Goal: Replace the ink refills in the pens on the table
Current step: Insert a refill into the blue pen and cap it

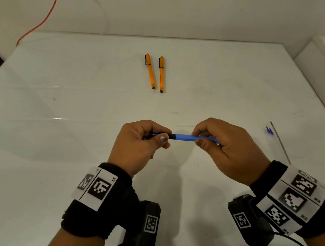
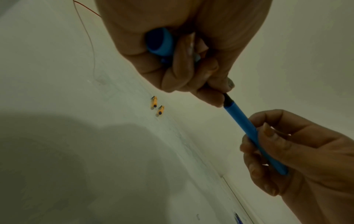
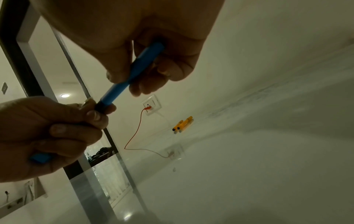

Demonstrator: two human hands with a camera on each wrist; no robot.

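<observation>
Both hands hold one blue pen (image 1: 187, 137) above the desk (image 1: 51, 118): left hand (image 1: 139, 145) fingers curled round its black-collared end, right hand (image 1: 228, 148) pinching the barrel. The left wrist view alone shows a blue cap (image 2: 160, 43) tucked in that palm. Two orange pens (image 1: 156, 72) lie beyond; only the head view shows one refill (image 1: 280, 143) at right.

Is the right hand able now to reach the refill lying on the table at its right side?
Probably not yet: the path over the table to the refill looks free, but the right hand grips the blue pen.
</observation>
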